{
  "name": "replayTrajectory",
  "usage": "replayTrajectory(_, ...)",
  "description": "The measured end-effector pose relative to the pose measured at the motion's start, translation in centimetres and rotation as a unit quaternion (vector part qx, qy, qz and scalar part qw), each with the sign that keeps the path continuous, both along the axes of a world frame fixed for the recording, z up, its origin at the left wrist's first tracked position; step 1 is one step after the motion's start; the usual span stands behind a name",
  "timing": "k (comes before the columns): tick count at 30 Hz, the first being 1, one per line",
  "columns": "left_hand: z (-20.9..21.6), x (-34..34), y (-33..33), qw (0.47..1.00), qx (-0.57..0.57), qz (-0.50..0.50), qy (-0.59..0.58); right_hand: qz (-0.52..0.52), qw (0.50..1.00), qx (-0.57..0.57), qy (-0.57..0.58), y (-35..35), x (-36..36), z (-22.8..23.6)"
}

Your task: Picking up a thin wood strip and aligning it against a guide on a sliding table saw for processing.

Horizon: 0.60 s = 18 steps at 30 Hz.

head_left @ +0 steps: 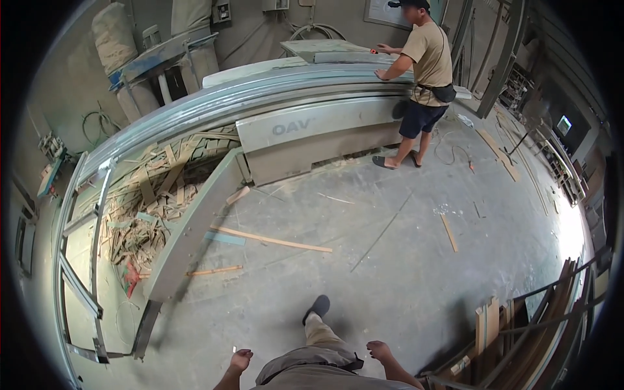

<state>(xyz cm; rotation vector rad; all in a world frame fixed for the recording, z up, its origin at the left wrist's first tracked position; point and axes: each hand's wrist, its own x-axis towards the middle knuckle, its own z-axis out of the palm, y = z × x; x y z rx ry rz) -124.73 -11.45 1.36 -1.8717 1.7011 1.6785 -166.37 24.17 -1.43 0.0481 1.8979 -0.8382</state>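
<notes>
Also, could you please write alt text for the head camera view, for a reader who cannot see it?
The wearer's left hand and right hand hang loosely curled above a workshop's grey floor scattered with wood strips. Ahead, a co-worker stands at a long machine; scrap wood is heaped at left.

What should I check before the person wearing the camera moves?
1. Left hand holding nothing: cannot tell; a pale speck shows by its fingers.
2. Right hand holding nothing: ok, nothing shows in it.
3. Shoe on the front foot: ok, a dark one.
4. Floor ahead free of wood: not ok, a strip lies there.
5. Co-worker out of arm's reach: ok, over by the machine.
</notes>
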Motion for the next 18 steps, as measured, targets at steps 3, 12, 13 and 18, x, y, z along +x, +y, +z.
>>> replayTrajectory(3,3.5,-7.0,-4.7,0.998,0.016,0.056,0.010,0.118,0.989,-0.048,0.072,-4.6,-5.3,-2.3)
replayTrajectory(12,5.8,-18.5,-14.5,0.985,-0.064,0.090,0.134,0.091,0.990,-0.036,0.097,-19.0,-20.1,1.2)
replayTrajectory(13,5.7,-18.5,-14.6,0.986,-0.056,0.097,0.127,0.054,0.996,-0.030,0.067,-19.9,-21.6,2.3)
replayTrajectory(18,3.4,-16.2,-15.9,1.000,0.007,0.024,0.003,-0.045,0.999,0.010,0.026,-24.5,-25.8,5.4)
